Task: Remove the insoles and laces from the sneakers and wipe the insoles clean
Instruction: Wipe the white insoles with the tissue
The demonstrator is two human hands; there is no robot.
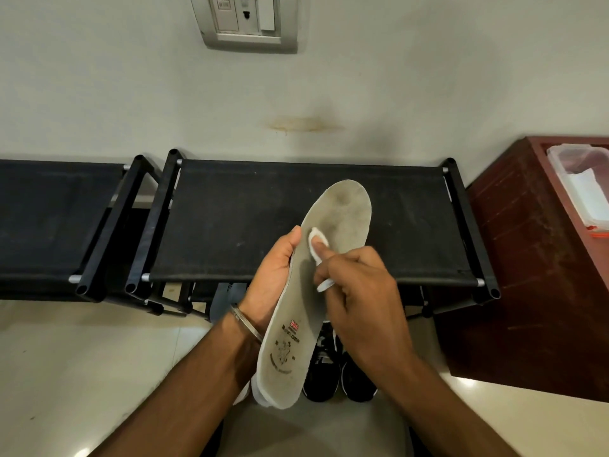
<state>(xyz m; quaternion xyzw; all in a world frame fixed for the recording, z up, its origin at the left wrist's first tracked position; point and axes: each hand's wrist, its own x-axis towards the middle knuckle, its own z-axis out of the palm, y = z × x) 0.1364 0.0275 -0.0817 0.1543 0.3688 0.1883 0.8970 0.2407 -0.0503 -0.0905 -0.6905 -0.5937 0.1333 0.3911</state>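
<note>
A grey, stained insole [342, 216] with a small flag logo near its heel stands upright in front of me. My left hand [275, 268] grips its left edge at the middle. My right hand [356, 285] pinches a small white wipe [319, 240] and presses it on the insole's middle with a fingertip. Below the insole a pair of black sneakers [333, 377] with white trim stands on the floor, partly hidden by the insole and my right arm. A bit of something white [260, 392] shows beside the insole's heel.
A black fabric-topped shoe rack [230, 212] stands against the wall, with a second one [49, 209] to its left. A red-brown wooden cabinet [527, 258] at the right carries a clear plastic box [580, 189]. A wall socket plate [247, 21] is above.
</note>
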